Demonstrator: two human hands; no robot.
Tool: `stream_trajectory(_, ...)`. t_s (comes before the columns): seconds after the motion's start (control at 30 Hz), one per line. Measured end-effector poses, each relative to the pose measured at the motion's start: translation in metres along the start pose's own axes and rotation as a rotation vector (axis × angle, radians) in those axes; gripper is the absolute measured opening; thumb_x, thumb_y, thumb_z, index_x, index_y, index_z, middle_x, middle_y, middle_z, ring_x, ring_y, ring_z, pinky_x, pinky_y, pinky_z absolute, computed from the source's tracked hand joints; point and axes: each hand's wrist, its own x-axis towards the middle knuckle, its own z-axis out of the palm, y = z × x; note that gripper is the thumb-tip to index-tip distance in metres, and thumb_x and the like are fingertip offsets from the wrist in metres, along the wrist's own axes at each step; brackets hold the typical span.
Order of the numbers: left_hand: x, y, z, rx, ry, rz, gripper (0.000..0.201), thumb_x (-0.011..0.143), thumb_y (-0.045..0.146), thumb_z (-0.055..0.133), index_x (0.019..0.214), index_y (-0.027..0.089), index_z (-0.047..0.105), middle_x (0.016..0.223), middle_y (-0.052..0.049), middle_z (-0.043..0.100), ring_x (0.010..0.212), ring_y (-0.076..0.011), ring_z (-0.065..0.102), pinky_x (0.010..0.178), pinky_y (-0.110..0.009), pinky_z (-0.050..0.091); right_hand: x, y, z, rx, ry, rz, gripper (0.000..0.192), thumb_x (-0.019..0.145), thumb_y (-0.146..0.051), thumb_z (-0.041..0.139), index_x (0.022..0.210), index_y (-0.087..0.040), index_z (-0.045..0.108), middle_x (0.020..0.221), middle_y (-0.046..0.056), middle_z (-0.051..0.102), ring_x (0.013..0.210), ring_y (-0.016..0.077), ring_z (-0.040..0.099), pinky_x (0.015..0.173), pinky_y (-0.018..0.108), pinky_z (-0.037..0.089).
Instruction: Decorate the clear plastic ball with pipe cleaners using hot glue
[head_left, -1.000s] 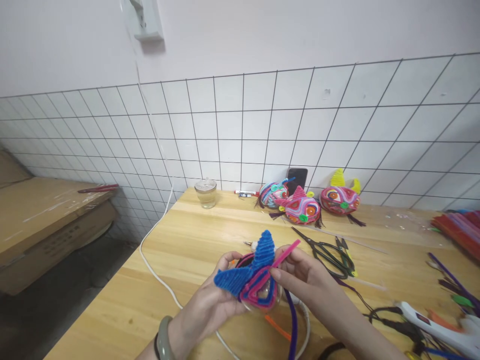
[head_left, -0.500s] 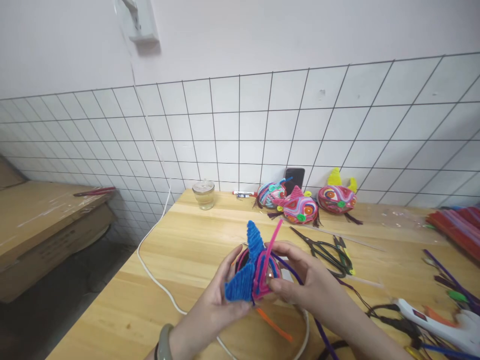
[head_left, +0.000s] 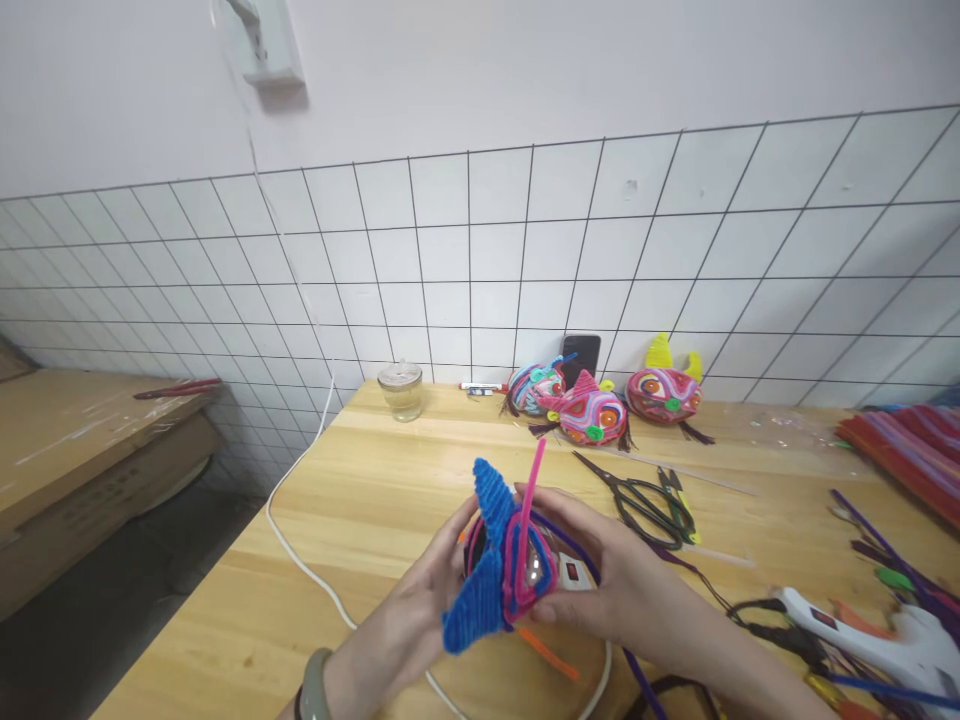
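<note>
Both hands hold one pipe-cleaner craft piece (head_left: 504, 562) above the wooden table (head_left: 360, 500). It is a clear round ball wrapped in pink and purple strands, with blue fin-like pieces on top and at the lower left. A loose pink pipe-cleaner end (head_left: 531, 482) sticks straight up from it. My left hand (head_left: 431, 600) cups it from the left and below. From the right, my right hand (head_left: 600, 575) wraps around it, thumb near the pink wrapping. A purple pipe cleaner (head_left: 637, 672) trails down under my right hand.
Three finished colourful craft figures (head_left: 592, 410) stand by the tiled wall, with a phone (head_left: 581, 356) and a small glass jar (head_left: 400, 389). Black scissors (head_left: 651, 500), a white glue gun (head_left: 885, 632), a white cable (head_left: 300, 560) and a pipe-cleaner pile (head_left: 911, 445) lie around.
The craft piece has been turned in my hands: the blue fins swung from flat to upright, and the pink end now points straight up instead of slanting right. The view shifted slightly.
</note>
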Motion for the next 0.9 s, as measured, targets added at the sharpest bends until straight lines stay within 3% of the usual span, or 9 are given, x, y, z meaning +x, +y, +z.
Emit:
stream_trajectory(0.17,0.002,0.001,-0.002,-0.019,-0.022,-0.072,0.056,0.070,0.046,0.072,0.121,0.025,0.062,0.124,-0.010,0.063,0.120,-0.0308,0.051,0.099,-0.041,0.039,-0.002,-0.005,0.007,-0.177,-0.055,-0.119,0.073,0.072,-0.022,0.077,0.137,-0.028,0.044,0.136,0.008,0.053,0.125,0.0272,0.048,0.105,0.040,0.039)
stream_trajectory(0.37,-0.001,-0.001,-0.004,0.148,0.063,-0.126,0.066,0.061,0.036,0.082,0.122,0.024,0.060,0.115,-0.008,0.067,0.111,-0.0293,0.056,0.096,-0.041,0.039,-0.005,-0.002,0.019,-0.324,-0.101,-0.200,0.079,0.074,-0.020,0.076,0.141,-0.033,0.036,0.144,0.006,0.046,0.128,0.0242,0.045,0.105,0.033,0.040)
stream_trajectory(0.53,0.000,0.001,0.003,0.093,0.167,-0.168,0.063,0.056,0.027,0.085,0.115,0.024,0.063,0.107,-0.006,0.070,0.101,-0.0250,0.061,0.089,-0.035,0.044,-0.005,-0.002,0.020,-0.334,-0.098,-0.211,0.079,0.074,-0.019,0.075,0.142,-0.033,0.036,0.143,0.005,0.047,0.127,0.0243,0.047,0.104,0.034,0.041)
stream_trajectory(0.7,0.001,-0.001,0.006,0.007,0.184,-0.184,0.048,0.055,0.028,0.086,0.100,0.018,0.071,0.088,-0.006,0.074,0.083,-0.0202,0.066,0.082,-0.031,0.046,-0.006,-0.003,0.018,-0.340,-0.078,-0.233,0.075,0.078,-0.019,0.070,0.142,-0.034,0.033,0.142,0.004,0.048,0.126,0.0228,0.048,0.105,0.035,0.040)
stream_trajectory(0.9,0.000,-0.003,0.003,0.001,0.169,-0.139,0.050,0.062,0.024,0.082,0.109,0.019,0.067,0.091,-0.007,0.074,0.088,-0.0226,0.066,0.085,-0.034,0.047,-0.007,0.000,0.019,-0.325,-0.086,-0.239,0.078,0.078,-0.018,0.070,0.144,-0.033,0.031,0.144,0.005,0.046,0.127,0.0244,0.047,0.105,0.037,0.041)
